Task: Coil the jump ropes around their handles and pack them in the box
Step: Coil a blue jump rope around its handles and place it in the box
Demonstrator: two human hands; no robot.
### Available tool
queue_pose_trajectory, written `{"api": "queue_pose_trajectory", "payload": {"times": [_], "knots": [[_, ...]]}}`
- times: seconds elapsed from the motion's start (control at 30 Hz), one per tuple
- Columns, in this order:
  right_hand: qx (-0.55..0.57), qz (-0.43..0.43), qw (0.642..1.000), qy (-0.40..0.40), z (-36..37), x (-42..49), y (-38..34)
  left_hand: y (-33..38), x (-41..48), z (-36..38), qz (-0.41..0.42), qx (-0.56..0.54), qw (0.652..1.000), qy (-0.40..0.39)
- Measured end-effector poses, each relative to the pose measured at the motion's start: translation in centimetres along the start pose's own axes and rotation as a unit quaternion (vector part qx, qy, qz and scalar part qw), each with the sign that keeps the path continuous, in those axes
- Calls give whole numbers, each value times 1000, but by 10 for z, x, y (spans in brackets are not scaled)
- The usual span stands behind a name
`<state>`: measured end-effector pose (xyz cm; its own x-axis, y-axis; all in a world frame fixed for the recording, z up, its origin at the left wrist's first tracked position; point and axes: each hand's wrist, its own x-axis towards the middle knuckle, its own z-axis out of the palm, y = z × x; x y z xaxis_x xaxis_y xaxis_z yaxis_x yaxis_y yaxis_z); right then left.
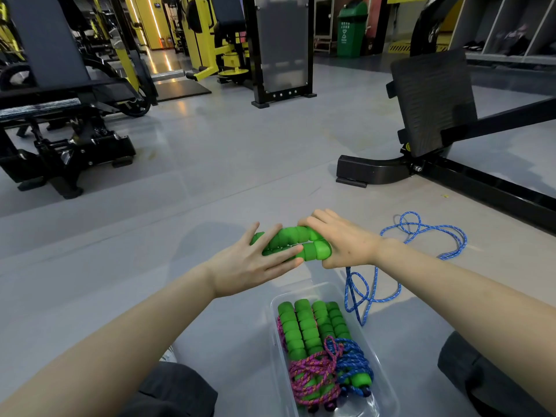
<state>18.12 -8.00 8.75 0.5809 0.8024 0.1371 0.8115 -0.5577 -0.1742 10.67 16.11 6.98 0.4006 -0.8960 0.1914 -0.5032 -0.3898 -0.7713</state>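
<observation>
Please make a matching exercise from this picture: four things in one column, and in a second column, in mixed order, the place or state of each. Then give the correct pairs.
Things:
1. Pink rope
2. Loose blue rope
3. Clear box
4. Pair of green handles

Places or states:
A. held between the left hand and the right hand
B. lying uncoiled on the floor
C. wound around handles inside the box
D. standing on the floor between the person's knees

Pairs: 1-C, 2-B, 3-D, 4-A
</observation>
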Motion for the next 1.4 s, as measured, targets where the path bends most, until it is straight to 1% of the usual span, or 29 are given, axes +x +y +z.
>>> {"api": "queue_pose_trajectory", "payload": {"times": [0.27, 0.33, 0.37, 0.4, 0.43, 0.5, 0.53, 0.57, 0.63, 0.7, 0.73, 0.77, 0.8, 0.83, 0.87, 0.9, 0.97, 1.07, 1.13, 1.2, 1.3, 1.33, 1.4], "knots": [[8, 2, 1000, 17, 2, -2, 1, 1, 5, 4, -18, -25, 999, 41], [22, 27, 999, 32, 5, -3, 1, -1, 5, 4, -20, -21, 998, 47], [57, 54, 996, 50, 5, -2, 1, -3, 4, 3, -24, -15, 998, 48], [119, 94, 986, 72, 4, -2, 1, -5, 4, 2, -32, -7, 998, 49], [209, 136, 964, 92, 3, -1, 2, -9, 2, 1, -42, -2, 998, 52], [407, 202, 885, 101, 2, -1, 4, -17, 2, -4, -64, 5, 996, 61], [473, 223, 849, 82, 0, -2, 6, -20, 2, -5, -73, 7, 995, 65], [509, 243, 824, 56, -4, -3, 6, -21, 3, -6, -82, 8, 994, 68], [539, 270, 797, 26, -8, -4, 7, -22, 5, -6, -100, 6, 992, 74], [565, 287, 772, 46, -8, -2, 9, -22, 6, -4, -129, 1, 988, 80], [552, 296, 776, 75, -8, -1, 9, -24, 6, -3, -145, -1, 986, 84], [504, 307, 800, 111, -7, 1, 9, -27, 6, -2, -161, -2, 983, 88], [424, 319, 836, 137, -5, 1, 9, -29, 5, -1, -176, 0, 980, 92], [329, 330, 873, 142, -1, 1, 11, -31, 5, -1, -187, 2, 978, 96], [235, 351, 899, 118, 1, 0, 12, -32, 6, -1, -191, 5, 977, 99], [161, 373, 910, 80, 5, -1, 10, -33, 8, -2, -190, 6, 977, 102], [79, 390, 917, -14, 8, 0, -1, -30, 13, -3, -178, 8, 979, 104], [56, 365, 919, -141, 9, 12, -23, -25, 18, 1, -147, 24, 985, 89], [89, 333, 924, -167, 6, 18, -31, -26, 16, 5, -128, 34, 989, 68], [97, 291, 938, -158, 0, 20, -32, -28, 8, 8, -116, 40, 992, 44], [63, 197, 971, -121, -13, 18, -25, -32, -10, 11, -83, 32, 996, 0], [79, 172, 976, -108, -18, 17, -23, -31, -15, 11, -73, 26, 997, -13], [163, 150, 971, -86, -30, 13, -18, -27, -22, 10, -55, 14, 998, -33]]}}
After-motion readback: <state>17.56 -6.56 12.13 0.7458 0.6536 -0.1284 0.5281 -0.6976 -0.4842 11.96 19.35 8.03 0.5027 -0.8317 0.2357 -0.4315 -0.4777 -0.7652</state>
